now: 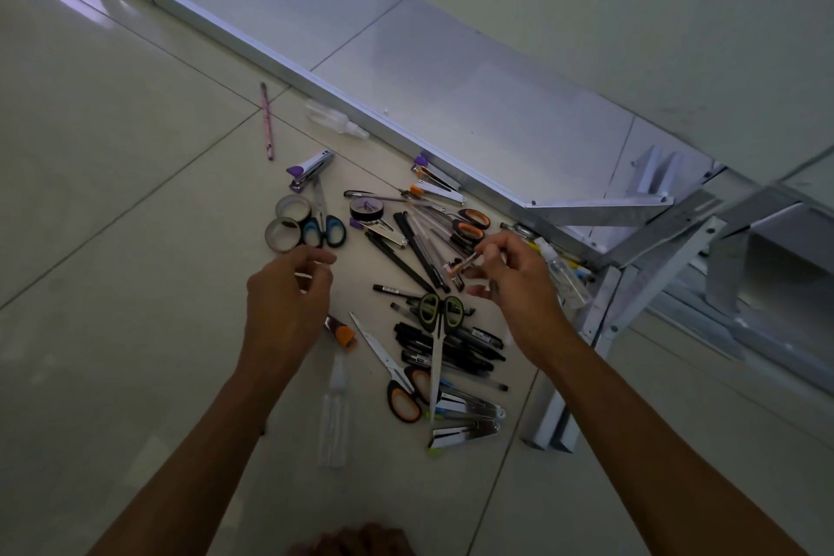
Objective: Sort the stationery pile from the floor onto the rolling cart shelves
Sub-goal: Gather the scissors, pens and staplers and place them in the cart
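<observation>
Stationery lies spread on the tiled floor point(113, 330) beside a white metal frame point(600, 212). The right hand point(514, 280) hovers above the pile and pinches a small orange-tipped item point(460, 265) between thumb and fingertips; what the item is cannot be told. The left hand point(286, 298) hovers over the pile's left edge with fingers loosely curled, and whether it holds anything cannot be told.

Blue scissors point(322, 221) lie beyond the left hand, touching two tape rolls point(289, 219), with a purple stapler point(311, 169) just above them. A darker tape roll point(366, 210) sits near the centre, next to black pens point(415, 248) fanned out toward the right hand. Orange scissors point(469, 223) lie at the far side of the pens. Green scissors point(440, 330) rest on a heap of black markers point(469, 348) under the right wrist. A second orange pair point(397, 379) lies nearer the person, beside silver staplers point(469, 418). A clear bottle point(336, 411) lies by the left forearm. A pink pencil point(267, 122) lies well apart from the pile, and another clear bottle point(334, 120) lies by the frame.
</observation>
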